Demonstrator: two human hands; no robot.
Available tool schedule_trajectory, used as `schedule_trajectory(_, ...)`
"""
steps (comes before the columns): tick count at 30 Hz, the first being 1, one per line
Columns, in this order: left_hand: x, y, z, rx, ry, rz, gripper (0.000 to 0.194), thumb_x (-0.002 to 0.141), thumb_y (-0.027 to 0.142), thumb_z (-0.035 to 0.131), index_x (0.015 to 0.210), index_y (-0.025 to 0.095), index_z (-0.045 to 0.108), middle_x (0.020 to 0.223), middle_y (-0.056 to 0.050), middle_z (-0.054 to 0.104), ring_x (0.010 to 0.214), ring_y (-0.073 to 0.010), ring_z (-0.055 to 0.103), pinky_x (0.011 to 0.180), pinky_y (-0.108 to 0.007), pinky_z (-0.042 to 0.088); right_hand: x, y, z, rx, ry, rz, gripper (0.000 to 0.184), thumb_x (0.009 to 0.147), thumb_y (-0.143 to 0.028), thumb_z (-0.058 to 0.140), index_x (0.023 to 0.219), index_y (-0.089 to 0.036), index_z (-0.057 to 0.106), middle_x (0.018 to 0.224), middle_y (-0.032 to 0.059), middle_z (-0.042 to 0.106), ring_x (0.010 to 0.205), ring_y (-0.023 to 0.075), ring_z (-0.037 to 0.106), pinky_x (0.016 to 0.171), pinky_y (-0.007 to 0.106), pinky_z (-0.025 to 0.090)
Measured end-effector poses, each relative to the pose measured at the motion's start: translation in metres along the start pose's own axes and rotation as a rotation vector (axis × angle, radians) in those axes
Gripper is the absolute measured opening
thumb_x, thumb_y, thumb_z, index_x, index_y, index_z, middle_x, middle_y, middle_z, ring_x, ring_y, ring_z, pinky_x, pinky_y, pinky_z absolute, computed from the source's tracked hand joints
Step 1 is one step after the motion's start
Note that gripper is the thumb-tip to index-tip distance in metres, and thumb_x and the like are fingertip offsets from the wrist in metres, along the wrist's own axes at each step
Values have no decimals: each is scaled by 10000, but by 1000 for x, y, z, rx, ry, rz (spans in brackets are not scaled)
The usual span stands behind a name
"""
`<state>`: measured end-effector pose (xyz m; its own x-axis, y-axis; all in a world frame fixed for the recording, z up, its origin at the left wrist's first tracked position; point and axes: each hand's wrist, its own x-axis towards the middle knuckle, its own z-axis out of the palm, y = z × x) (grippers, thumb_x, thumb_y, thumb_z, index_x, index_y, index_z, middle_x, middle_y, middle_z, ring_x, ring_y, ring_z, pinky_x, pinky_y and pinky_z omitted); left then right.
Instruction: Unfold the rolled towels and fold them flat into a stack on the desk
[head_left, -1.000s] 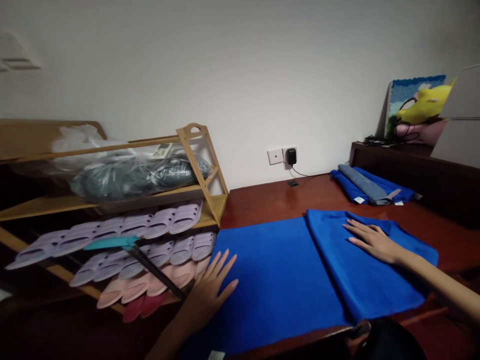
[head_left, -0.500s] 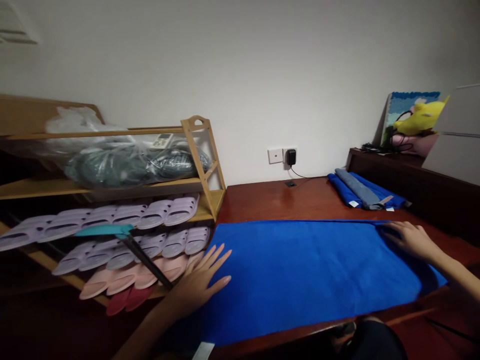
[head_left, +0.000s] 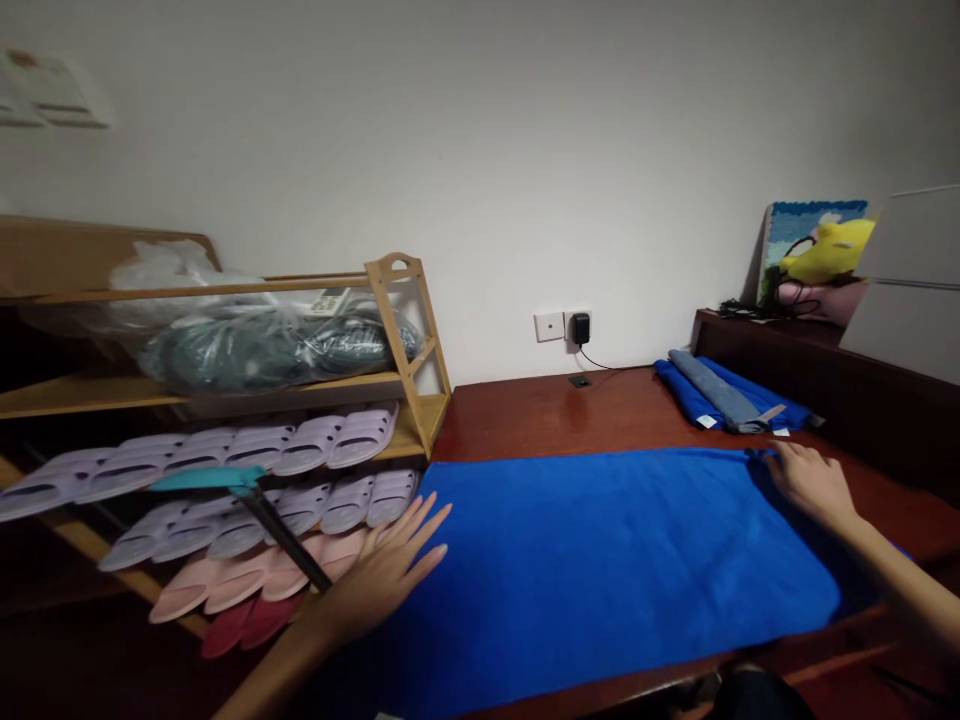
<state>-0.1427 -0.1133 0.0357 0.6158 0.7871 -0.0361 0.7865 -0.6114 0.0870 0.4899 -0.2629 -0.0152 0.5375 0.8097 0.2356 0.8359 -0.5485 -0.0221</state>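
A blue towel lies spread over the wooden tabletop. My left hand is at its left edge, palm down, with fingers stretched out and apart. At the far right corner, my right hand has its fingers bent and pinched on the towel's edge. Small folds run across the cloth near that corner. Behind my right hand lie rolled blue and grey towels with white tags.
On the left, a wooden rack holds lilac slippers, pink slippers and a plastic-wrapped bundle. A teal-topped black handle stands before it. A charger is plugged into the wall; its cord reaches the tabletop.
The view has tilted up slightly. My right hand's fingers have closed on the towel's far right corner, and creases now show there. My left hand stays spread at the left edge.
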Motion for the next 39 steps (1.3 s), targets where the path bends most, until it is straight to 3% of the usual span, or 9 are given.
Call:
schedule_trajectory(2, 14, 0, 1, -11, 58, -31, 514, 971, 457, 236, 1460, 301, 228, 1525, -32, 195, 1400, -267, 164, 1071, -569, 204, 1, -8, 5, 26, -45, 37, 692, 881, -603, 154, 1284, -157, 498, 1297, 179, 520, 1187, 363, 473, 932, 592, 348)
schedule_trajectory(5, 40, 2, 2, -58, 116, -77, 532, 973, 434, 215, 1466, 237, 235, 1525, -65, 202, 1401, -247, 170, 1080, -529, 213, 7, -15, 13, 56, -119, 41, 775, 814, -729, 193, 1353, -231, 441, 1426, 123, 395, 1309, 342, 347, 988, 614, 303)
schedule_trajectory(13, 74, -12, 19, -76, 102, -112, 666, 916, 593, 246, 1467, 219, 241, 1530, -99, 172, 1406, -298, 119, 1057, -582, 192, 23, -15, 21, 104, -188, 50, 863, 779, -769, 220, 1439, -221, 315, 1500, 122, 233, 1377, 323, 181, 1057, 603, 214)
schedule_trajectory(18, 70, -9, 9, -39, 87, -147, 630, 925, 564, 240, 1462, 234, 255, 1535, -77, 159, 1410, -286, 104, 1062, -590, 158, 19, -16, 10, 129, -184, 45, 843, 814, -740, 146, 1449, -203, 291, 1511, 104, 203, 1396, 258, 140, 1102, 541, 169)
schedule_trajectory(22, 54, -2, 3, 24, 146, -129, 565, 948, 465, 242, 1460, 226, 263, 1523, -72, 213, 1404, -267, 156, 1071, -552, 177, -9, -2, 8, 140, -165, -3, 779, 842, -705, 143, 1444, -238, 305, 1508, 72, 228, 1397, 263, 146, 1095, 552, 190)
schedule_trajectory(26, 48, -2, 13, -1, 135, -110, 605, 940, 500, 234, 1465, 202, 248, 1524, -89, 205, 1398, -291, 172, 1050, -547, 237, -33, 17, 16, 133, -178, -75, 762, 825, -723, 223, 1454, -295, 264, 1516, 40, 210, 1397, 269, 149, 1098, 550, 188)
schedule_trajectory(32, 55, -5, 21, -29, 91, -118, 663, 916, 555, 274, 1464, 184, 250, 1529, -102, 181, 1403, -286, 141, 1071, -525, 220, -29, 13, 12, 134, -214, -98, 778, 821, -719, 219, 1461, -278, 246, 1520, 60, 196, 1405, 243, 116, 1110, 512, 166)
schedule_trajectory(36, 53, -5, 18, -32, 96, -130, 655, 917, 557, 271, 1462, 196, 256, 1528, -98, 181, 1403, -290, 137, 1067, -544, 212, -39, 16, -3, 166, -123, -167, 731, 815, -698, 275, 1437, -315, 301, 1520, 44, 205, 1385, 286, 194, 1096, 507, 194)
schedule_trajectory(39, 51, -4, 18, -45, 113, -122, 649, 918, 556, 273, 1462, 204, 256, 1530, -99, 174, 1405, -292, 132, 1065, -549, 204, -66, 40, -6, 173, 48, -165, 656, 799, -679, 310, 1348, -340, 428, 1491, 40, 290, 1339, 309, 303, 1064, 491, 257)
